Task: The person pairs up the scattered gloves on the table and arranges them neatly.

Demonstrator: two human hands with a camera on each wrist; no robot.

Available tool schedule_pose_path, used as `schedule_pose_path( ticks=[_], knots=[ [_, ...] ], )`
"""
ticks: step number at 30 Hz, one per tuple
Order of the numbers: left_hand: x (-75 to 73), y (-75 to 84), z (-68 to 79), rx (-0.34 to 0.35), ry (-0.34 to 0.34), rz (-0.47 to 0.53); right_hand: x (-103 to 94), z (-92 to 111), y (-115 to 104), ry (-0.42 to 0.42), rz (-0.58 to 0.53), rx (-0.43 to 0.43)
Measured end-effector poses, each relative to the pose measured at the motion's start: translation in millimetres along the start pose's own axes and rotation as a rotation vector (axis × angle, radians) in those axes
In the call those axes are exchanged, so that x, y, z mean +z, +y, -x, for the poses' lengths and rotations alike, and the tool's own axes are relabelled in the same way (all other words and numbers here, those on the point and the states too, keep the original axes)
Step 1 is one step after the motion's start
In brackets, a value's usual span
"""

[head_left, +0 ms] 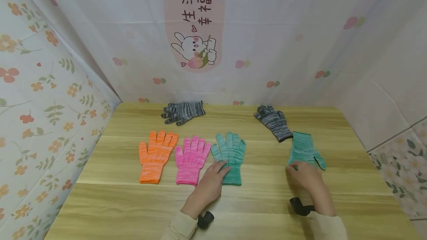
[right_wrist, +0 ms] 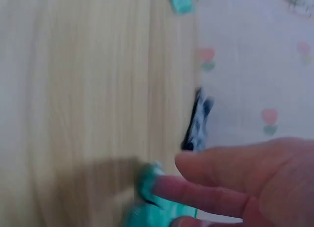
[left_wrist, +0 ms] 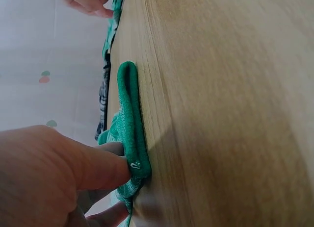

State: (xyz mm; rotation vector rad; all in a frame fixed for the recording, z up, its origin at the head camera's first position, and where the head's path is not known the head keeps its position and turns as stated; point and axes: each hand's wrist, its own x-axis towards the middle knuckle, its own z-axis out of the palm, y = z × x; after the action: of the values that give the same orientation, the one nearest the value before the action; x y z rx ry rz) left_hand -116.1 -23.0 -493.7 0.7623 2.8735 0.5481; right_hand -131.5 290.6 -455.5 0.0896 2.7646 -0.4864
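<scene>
In the head view a teal-green knit glove [head_left: 230, 155] lies palm-flat, fingers away from me. My left hand [head_left: 210, 180] rests on its left edge. Up close, the thumb touches the dark green cuff [left_wrist: 130, 124], whose mouth gapes slightly. A second teal glove [head_left: 301, 147] lies at the right with its cuff pointing away. My right hand [head_left: 307, 175] touches its near end and hides the glove's fingers. In the blurred right wrist view, the index finger meets a curled green bit [right_wrist: 147, 183]; the thumb stays apart from it.
Left of the teal glove lie a pink glove [head_left: 191, 160] and an orange glove [head_left: 156, 156]. Two grey-black gloves sit at the back, one at left [head_left: 183, 112], another [head_left: 275, 123] almost meeting the right teal cuff. A patterned cloth [head_left: 247, 40] hangs behind the wooden table [head_left: 110, 203].
</scene>
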Motion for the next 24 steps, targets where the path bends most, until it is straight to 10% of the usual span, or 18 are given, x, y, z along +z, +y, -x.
schedule_pose_path(
  ticks=[5, 9, 16, 24],
  knots=[
    [0.0, -1.2, 0.5, -0.002, 0.002, -0.001, 8.6, 9.2, -15.2, -0.114, -0.188, -0.105],
    [0.7, -1.4, 0.3, 0.002, 0.002, -0.003, 10.7, 5.0, -11.5, -0.047, -0.323, -0.161],
    [1.4, -2.3, -0.9, 0.006, 0.002, -0.005, 1.3, -31.8, 23.0, 0.252, -0.174, -0.132],
    [2.5, -2.0, 0.8, 0.012, 0.004, -0.006, -2.4, -48.8, 40.7, 0.19, -0.136, -0.064]
  ],
)
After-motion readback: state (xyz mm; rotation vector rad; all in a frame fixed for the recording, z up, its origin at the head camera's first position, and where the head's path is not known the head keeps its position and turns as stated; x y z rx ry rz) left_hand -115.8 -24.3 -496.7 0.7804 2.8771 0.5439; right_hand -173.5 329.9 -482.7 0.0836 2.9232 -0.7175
